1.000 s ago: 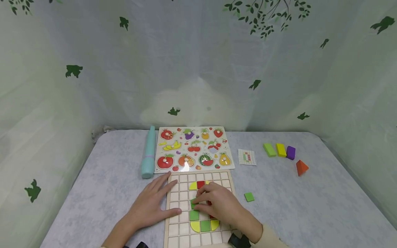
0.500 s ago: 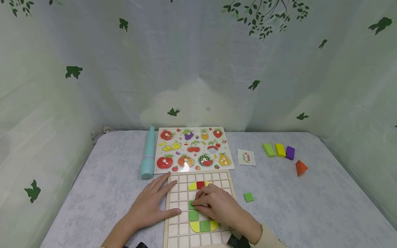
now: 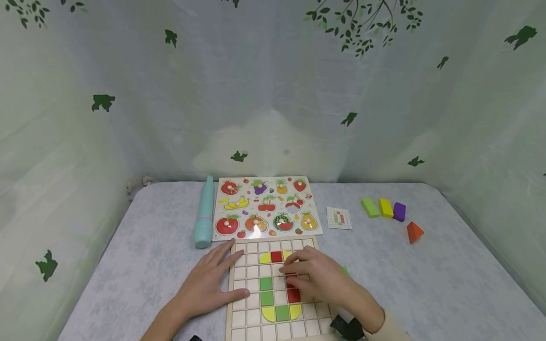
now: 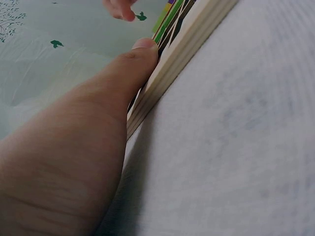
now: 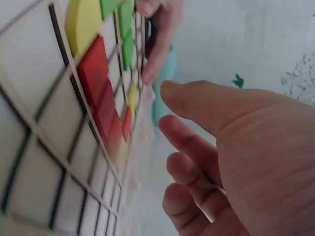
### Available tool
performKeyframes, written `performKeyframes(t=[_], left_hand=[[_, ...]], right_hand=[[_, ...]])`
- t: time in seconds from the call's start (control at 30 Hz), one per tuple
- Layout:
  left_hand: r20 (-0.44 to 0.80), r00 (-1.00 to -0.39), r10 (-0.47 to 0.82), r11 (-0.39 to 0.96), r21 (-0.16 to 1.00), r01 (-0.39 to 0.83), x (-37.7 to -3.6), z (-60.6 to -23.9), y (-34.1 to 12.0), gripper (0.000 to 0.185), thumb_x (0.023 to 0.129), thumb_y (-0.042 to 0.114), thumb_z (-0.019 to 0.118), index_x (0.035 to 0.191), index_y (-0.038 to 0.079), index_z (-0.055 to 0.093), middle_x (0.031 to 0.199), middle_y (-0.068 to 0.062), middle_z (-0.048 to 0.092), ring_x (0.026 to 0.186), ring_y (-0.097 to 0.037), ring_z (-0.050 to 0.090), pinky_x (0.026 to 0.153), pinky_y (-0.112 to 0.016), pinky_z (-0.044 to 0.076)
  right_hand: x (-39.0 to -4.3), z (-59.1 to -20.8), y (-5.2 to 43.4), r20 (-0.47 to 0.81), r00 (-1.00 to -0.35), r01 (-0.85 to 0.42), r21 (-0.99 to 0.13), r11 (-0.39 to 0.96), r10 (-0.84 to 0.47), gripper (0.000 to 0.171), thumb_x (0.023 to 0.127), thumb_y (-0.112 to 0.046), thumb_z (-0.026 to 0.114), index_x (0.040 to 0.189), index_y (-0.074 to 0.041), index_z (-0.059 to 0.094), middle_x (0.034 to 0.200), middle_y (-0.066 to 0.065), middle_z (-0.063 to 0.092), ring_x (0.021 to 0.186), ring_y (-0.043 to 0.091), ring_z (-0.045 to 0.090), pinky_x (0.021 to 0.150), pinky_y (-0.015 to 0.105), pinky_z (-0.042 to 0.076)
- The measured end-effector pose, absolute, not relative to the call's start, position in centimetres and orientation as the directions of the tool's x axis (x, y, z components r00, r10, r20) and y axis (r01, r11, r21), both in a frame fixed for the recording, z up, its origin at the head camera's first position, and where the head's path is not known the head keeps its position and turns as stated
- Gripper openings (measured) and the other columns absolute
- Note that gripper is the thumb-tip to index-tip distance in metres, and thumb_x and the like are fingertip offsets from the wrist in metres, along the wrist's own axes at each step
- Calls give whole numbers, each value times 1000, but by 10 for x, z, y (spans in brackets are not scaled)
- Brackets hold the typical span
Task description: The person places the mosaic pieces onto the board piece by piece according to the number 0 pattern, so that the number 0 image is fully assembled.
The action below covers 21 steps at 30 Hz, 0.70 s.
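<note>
A wooden grid board (image 3: 239,316) lies in front of me in the head view. My left hand (image 3: 204,286) rests with spread fingers over its left edge; the thumb (image 4: 142,51) touches that edge in the left wrist view. Over the board's right half hovers my right hand (image 3: 320,277), fingers loosely bent, nothing between them in the right wrist view. Two green square tiles (image 3: 266,298) form a left column, and red tiles (image 5: 93,69) a right one. Below sit yellow rounded tiles (image 3: 268,314) beside another green tile (image 3: 282,313). A red tile (image 3: 276,256) lies at the top between yellow ones.
A fruit puzzle board (image 3: 216,208) lies behind the grid, beside a teal bottle-shaped object (image 3: 204,215). Rightward are a small pattern card (image 3: 339,218), lime (image 3: 369,207), yellow (image 3: 386,208) and purple (image 3: 399,211) blocks, and an orange pyramid-like block (image 3: 414,232). My right hand mostly hides a loose green tile (image 3: 346,271).
My right hand has let go of the upper green tile in the left column and moved right, partly covering the loose green tile. My left hand stays in place.
</note>
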<state>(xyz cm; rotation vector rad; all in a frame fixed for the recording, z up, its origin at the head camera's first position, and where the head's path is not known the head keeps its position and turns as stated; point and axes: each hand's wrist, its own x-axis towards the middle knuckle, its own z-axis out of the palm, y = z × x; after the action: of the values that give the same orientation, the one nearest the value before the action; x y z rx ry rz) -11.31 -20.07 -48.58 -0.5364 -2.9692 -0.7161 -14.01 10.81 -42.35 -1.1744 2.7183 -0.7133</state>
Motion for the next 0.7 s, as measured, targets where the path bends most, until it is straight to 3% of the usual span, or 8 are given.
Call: performKeyframes(t=[0.2, 0.5, 0.7], left_hand=[[99, -943, 319, 838, 436, 329, -113, -487, -200, 96, 79, 82, 64, 153, 21, 52, 167, -7, 33, 151, -32, 34, 117, -61, 37], [105, -940, 323, 836, 433, 336, -113, -487, -200, 96, 79, 82, 64, 153, 22, 51, 167, -6, 33, 151, -32, 34, 117, -61, 37], [116, -939, 323, 835, 432, 341, -113, -487, -201, 96, 79, 82, 64, 153, 22, 51, 167, -6, 34, 151, -32, 34, 117, -61, 37]], right_hand=[[-151, -412, 136, 53, -706, -638, -480, 602, -706, 24, 92, -25, 80, 115, -23, 81, 120, -10, 68, 109, 10, 56, 88, 27, 56], [-173, -416, 182, -26, -739, -526, -601, 601, -673, 38, 90, -27, 81, 127, -21, 74, 123, -8, 70, 99, 17, 60, 73, 23, 52], [-184, -422, 209, -93, -748, -450, -656, 606, -657, 38, 90, -29, 82, 125, -20, 71, 118, -5, 71, 96, 16, 60, 76, 24, 53]])
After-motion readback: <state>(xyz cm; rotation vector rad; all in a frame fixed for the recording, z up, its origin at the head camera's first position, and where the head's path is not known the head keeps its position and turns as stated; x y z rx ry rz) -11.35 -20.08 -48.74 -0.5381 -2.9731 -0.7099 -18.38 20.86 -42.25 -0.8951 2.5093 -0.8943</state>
